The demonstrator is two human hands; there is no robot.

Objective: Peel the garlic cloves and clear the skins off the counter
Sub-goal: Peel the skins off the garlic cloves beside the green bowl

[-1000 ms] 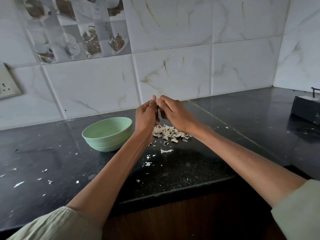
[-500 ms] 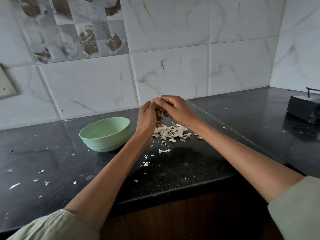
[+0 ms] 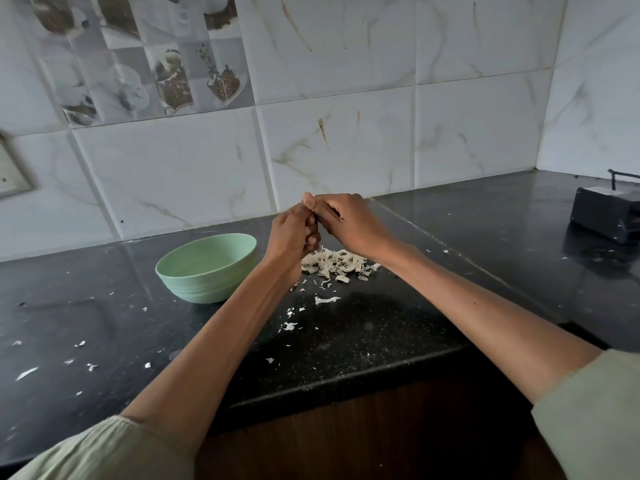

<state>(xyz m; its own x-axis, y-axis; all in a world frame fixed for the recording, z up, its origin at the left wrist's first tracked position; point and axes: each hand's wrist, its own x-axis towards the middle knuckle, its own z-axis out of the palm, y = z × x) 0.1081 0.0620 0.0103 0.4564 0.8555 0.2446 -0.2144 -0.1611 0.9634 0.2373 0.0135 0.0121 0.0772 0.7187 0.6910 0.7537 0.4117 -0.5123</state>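
Note:
My left hand (image 3: 292, 237) and my right hand (image 3: 349, 223) meet fingertip to fingertip above the black counter (image 3: 381, 334). Together they pinch a small garlic clove, almost fully hidden by the fingers. Directly below them lies a pile of pale garlic skins (image 3: 337, 265). Loose skin flakes (image 3: 289, 325) are scattered toward the front edge and far left. A mint-green bowl (image 3: 207, 268) stands just left of my left hand; its inside is not visible.
A dark box-shaped appliance (image 3: 604, 216) sits at the far right of the counter. The tiled wall (image 3: 346, 133) runs behind and turns a corner at the right. A wall socket (image 3: 12, 171) is at the left edge.
Both hands stay pressed together over the skin pile, fingers shifting slightly on the clove. The view has drifted a little to the right.

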